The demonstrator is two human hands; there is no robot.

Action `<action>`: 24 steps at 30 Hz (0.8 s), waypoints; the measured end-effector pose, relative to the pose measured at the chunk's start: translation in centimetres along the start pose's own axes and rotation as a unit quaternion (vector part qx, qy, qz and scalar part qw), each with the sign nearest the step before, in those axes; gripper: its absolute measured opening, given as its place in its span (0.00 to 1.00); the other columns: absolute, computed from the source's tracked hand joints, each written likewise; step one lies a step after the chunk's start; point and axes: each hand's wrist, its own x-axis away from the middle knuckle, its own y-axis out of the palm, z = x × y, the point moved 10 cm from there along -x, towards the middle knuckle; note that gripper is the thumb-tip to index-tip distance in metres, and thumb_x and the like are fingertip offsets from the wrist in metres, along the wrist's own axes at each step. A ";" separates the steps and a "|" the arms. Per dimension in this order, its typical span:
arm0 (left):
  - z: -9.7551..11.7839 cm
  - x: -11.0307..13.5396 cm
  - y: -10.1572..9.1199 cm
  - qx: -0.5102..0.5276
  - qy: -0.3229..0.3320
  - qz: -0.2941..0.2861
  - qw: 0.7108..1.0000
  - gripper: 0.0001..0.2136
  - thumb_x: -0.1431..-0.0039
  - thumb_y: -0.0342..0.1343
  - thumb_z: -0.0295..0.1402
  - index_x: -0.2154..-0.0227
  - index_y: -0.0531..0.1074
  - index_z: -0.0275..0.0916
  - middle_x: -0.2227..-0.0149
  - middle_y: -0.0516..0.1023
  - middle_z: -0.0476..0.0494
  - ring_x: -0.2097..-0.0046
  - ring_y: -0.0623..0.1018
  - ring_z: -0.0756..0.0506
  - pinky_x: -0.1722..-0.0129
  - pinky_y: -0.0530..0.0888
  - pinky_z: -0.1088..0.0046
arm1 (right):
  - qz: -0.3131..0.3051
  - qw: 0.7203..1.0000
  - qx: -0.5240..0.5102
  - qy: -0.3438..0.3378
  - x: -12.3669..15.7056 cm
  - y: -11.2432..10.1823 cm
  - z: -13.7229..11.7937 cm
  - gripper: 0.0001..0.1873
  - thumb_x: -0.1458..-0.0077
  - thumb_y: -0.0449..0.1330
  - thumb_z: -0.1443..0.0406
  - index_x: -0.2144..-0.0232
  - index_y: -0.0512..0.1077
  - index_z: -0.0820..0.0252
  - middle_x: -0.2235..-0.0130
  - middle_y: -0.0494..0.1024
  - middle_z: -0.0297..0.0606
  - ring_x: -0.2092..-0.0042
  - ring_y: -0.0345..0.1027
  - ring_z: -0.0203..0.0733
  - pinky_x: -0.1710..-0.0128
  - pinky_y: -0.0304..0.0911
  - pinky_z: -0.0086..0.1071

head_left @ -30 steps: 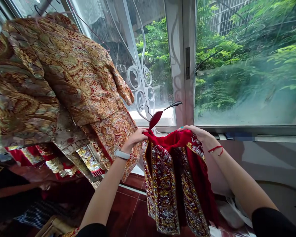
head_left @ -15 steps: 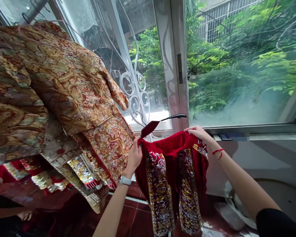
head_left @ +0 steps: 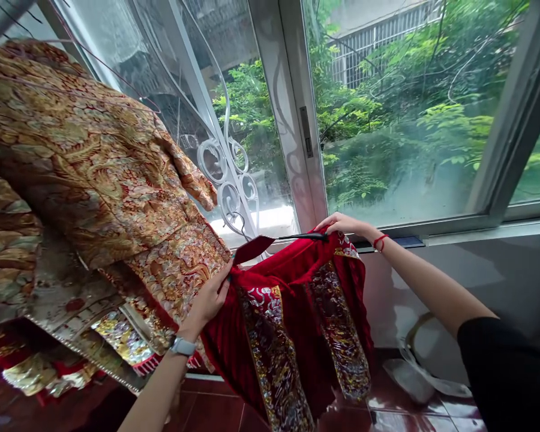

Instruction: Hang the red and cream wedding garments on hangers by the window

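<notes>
Red garment (head_left: 303,327) hangs by the window (head_left: 400,162). I see left hand (head_left: 208,300) and right hand (head_left: 339,223) pinching opposite ends of its top, hanger (head_left: 255,247) at the opening. Step, I judge: spreading it; next calls for even tension.

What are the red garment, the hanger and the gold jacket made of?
Red garment: probably velvet, since the cloth looks soft and deep red; its decorated bands glitter, perhaps with sequins or metallic thread.
Hanger: maybe plastic, because it looks smooth and stiff, but I can't be sure.
Gold jacket: likely brocade or embroidered cloth, with dense swirling patterns and a slight sheen.
</notes>
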 end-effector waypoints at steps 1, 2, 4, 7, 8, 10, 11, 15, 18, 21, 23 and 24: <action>0.0 0.0 -0.3 -0.011 0.002 -0.001 1.000 0.26 0.36 0.41 0.33 0.35 0.57 0.39 0.41 0.72 0.41 0.40 0.71 0.42 0.40 0.69 0.60 | -0.024 1.000 -0.011 -0.011 0.1 0.0 -0.8 0.26 0.58 0.55 0.67 0.56 0.79 0.64 0.61 0.82 0.38 0.64 0.71 0.40 0.63 0.64 0.29; 0.0 0.1 -0.5 -0.022 0.006 0.001 1.000 0.26 0.36 0.41 0.33 0.35 0.57 0.39 0.41 0.72 0.41 0.41 0.72 0.42 0.41 0.70 0.60 | -0.042 0.999 -0.004 -0.017 0.3 0.1 -1.5 0.26 0.58 0.55 0.68 0.56 0.80 0.64 0.61 0.82 0.38 0.64 0.71 0.40 0.63 0.64 0.29; 0.2 0.2 -0.8 -0.051 0.010 0.016 0.999 0.26 0.36 0.41 0.32 0.35 0.57 0.38 0.41 0.72 0.38 0.42 0.74 0.41 0.43 0.71 0.61 | -0.043 0.996 0.076 -0.024 1.0 0.2 -2.9 0.25 0.57 0.53 0.69 0.56 0.80 0.61 0.61 0.82 0.38 0.64 0.72 0.41 0.65 0.63 0.29; 0.0 0.6 -0.9 -0.134 -0.016 0.037 0.990 0.25 0.36 0.41 0.30 0.36 0.59 0.39 0.45 0.75 0.35 0.51 0.80 0.39 0.52 0.76 0.61 | -0.010 0.963 0.267 -0.046 2.9 0.8 -4.7 0.27 0.55 0.53 0.69 0.53 0.79 0.54 0.60 0.82 0.38 0.64 0.72 0.42 0.69 0.58 0.30; -0.1 0.7 -0.9 -0.161 -0.028 0.041 0.986 0.25 0.36 0.41 0.29 0.36 0.59 0.40 0.47 0.77 0.35 0.55 0.81 0.39 0.55 0.77 0.62 | -0.007 0.949 0.311 -0.049 3.7 1.2 -4.9 0.27 0.54 0.54 0.69 0.52 0.78 0.53 0.60 0.82 0.39 0.64 0.72 0.43 0.69 0.57 0.30; -0.2 1.0 -1.0 -0.192 -0.042 0.046 0.979 0.25 0.36 0.41 0.28 0.35 0.58 0.42 0.50 0.78 0.36 0.60 0.82 0.40 0.60 0.78 0.65 | -0.022 0.940 0.337 -0.050 5.0 2.1 -4.6 0.28 0.54 0.54 0.69 0.50 0.77 0.52 0.59 0.82 0.40 0.64 0.71 0.44 0.69 0.57 0.31; -0.1 1.0 -1.0 -0.195 -0.041 0.049 0.979 0.26 0.36 0.41 0.28 0.35 0.57 0.42 0.50 0.78 0.36 0.60 0.82 0.41 0.61 0.77 0.66 | -0.035 0.946 0.318 -0.050 5.6 2.4 -4.2 0.29 0.55 0.54 0.69 0.49 0.77 0.54 0.58 0.82 0.40 0.63 0.71 0.44 0.68 0.58 0.31; 0.2 1.1 -0.9 -0.162 -0.006 0.044 0.986 0.27 0.36 0.40 0.27 0.34 0.54 0.42 0.47 0.76 0.35 0.56 0.81 0.40 0.57 0.77 0.65 | -0.087 0.988 0.125 -0.020 6.9 2.6 -2.3 0.33 0.61 0.52 0.68 0.51 0.78 0.60 0.61 0.81 0.38 0.67 0.68 0.41 0.67 0.61 0.30; 0.2 0.8 -0.4 -0.120 0.023 0.033 0.992 0.27 0.36 0.39 0.27 0.34 0.54 0.41 0.43 0.73 0.35 0.49 0.78 0.39 0.52 0.76 0.62 | -0.020 0.998 0.002 0.066 6.7 1.2 -0.7 0.33 0.63 0.50 0.67 0.53 0.78 0.66 0.74 0.78 0.37 0.76 0.60 0.37 0.74 0.58 0.29; 0.0 0.5 0.2 -0.089 0.027 0.023 0.995 0.27 0.36 0.39 0.29 0.34 0.54 0.39 0.44 0.74 0.35 0.47 0.77 0.39 0.50 0.75 0.61 | 0.098 0.986 -0.040 0.130 6.2 -0.4 0.1 0.30 0.66 0.51 0.67 0.60 0.81 0.69 0.82 0.71 0.34 0.79 0.53 0.34 0.79 0.52 0.27; -0.2 0.4 0.4 -0.076 0.020 0.023 0.997 0.27 0.36 0.39 0.30 0.34 0.54 0.39 0.45 0.75 0.35 0.47 0.77 0.39 0.50 0.75 0.61 | 0.151 0.978 -0.026 0.142 5.6 -1.1 0.0 0.27 0.67 0.51 0.68 0.64 0.82 0.68 0.82 0.70 0.34 0.79 0.52 0.33 0.80 0.50 0.27; -0.2 0.4 0.3 -0.069 0.017 0.024 0.997 0.26 0.36 0.39 0.30 0.34 0.54 0.39 0.45 0.75 0.36 0.47 0.77 0.40 0.49 0.75 0.61 | 0.171 0.975 -0.007 0.142 5.2 -1.4 -0.2 0.26 0.66 0.51 0.68 0.66 0.82 0.68 0.82 0.71 0.35 0.78 0.54 0.34 0.80 0.51 0.26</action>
